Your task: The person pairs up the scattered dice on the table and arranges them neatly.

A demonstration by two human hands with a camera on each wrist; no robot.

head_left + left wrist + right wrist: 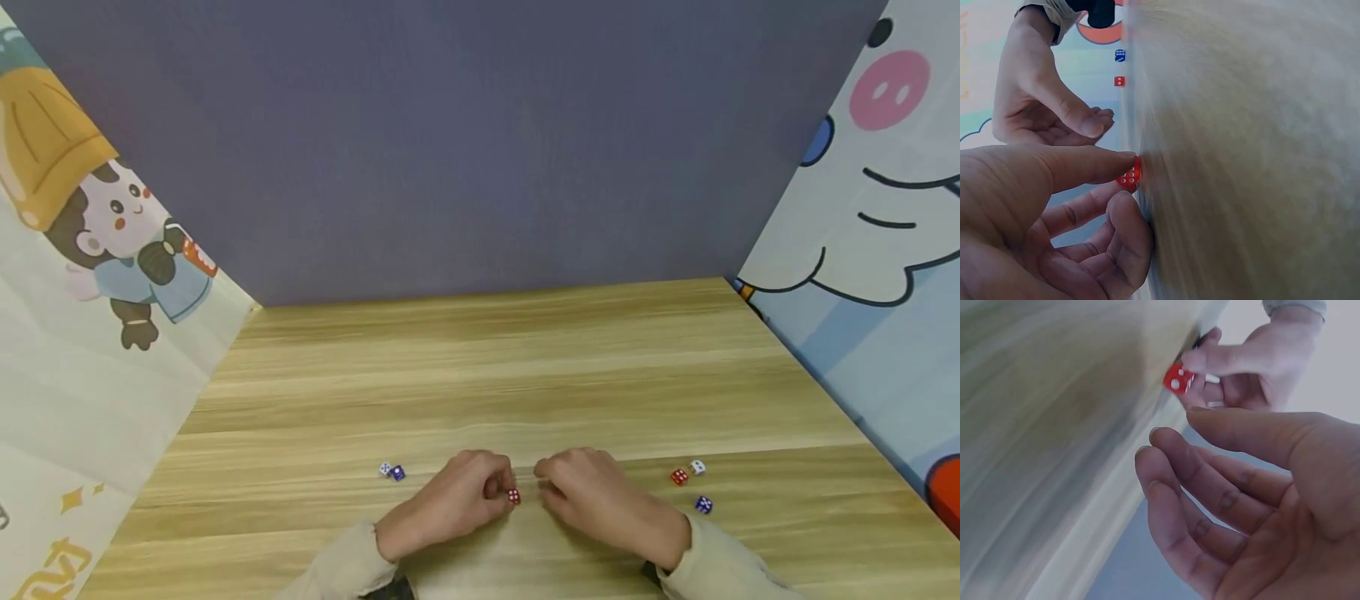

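Observation:
Low over the wooden table, my left hand (459, 498) pinches a red die (513, 497) with white pips between thumb and index finger. In the left wrist view the red die (1129, 174) shows six pips, its edge right at the tabletop. My right hand (596, 500) is a short way to the right of that die, fingers loosely bent and nothing between them. The right wrist view shows a gap between its thumb (1241, 434) and fingertips, with the red die (1179, 379) just beyond.
On the wooden table (487, 367), a white die (386, 469) and a blue die (398, 473) sit together at the left. Another red die (679, 477), white die (698, 467) and blue die (703, 505) lie right of my right hand. A grey panel (487, 167) rises behind.

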